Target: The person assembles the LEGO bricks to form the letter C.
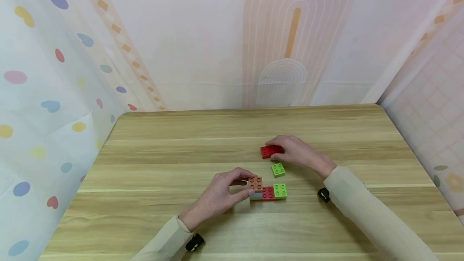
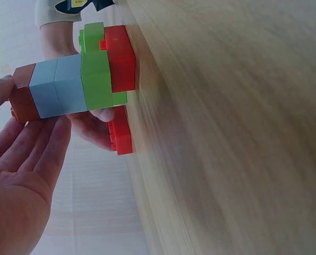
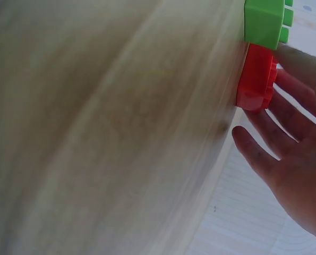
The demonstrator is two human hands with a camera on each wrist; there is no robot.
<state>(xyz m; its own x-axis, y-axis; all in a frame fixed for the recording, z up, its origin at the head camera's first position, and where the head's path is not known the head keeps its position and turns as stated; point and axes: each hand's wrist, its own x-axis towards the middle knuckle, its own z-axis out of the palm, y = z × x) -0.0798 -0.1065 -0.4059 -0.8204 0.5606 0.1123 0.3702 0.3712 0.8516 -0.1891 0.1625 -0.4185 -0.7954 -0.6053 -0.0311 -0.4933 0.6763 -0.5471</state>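
My left hand [image 1: 226, 193] grips the top of a stack of toy building bricks, its thumb and fingers on either side of the brown brick [image 1: 255, 183]. Below that come two light blue bricks [image 2: 57, 85] and a green brick [image 2: 96, 79], standing on one end of a long red brick [image 2: 121, 58]. Another green brick [image 1: 280, 190] sits on this base's right end, with bare red studs between. Farther back, my right hand [image 1: 299, 153] holds a separate red brick [image 1: 267, 152] on the table, thumb at its near side and fingers behind.
A loose green brick [image 1: 278, 170] lies between the assembly and the right hand's red brick. All stand on a wood-grain table [image 1: 163, 164]. A patterned curtain [image 1: 203, 51] hangs behind the table's far edge. Black wrist straps [image 1: 195, 242] show at both sleeves.
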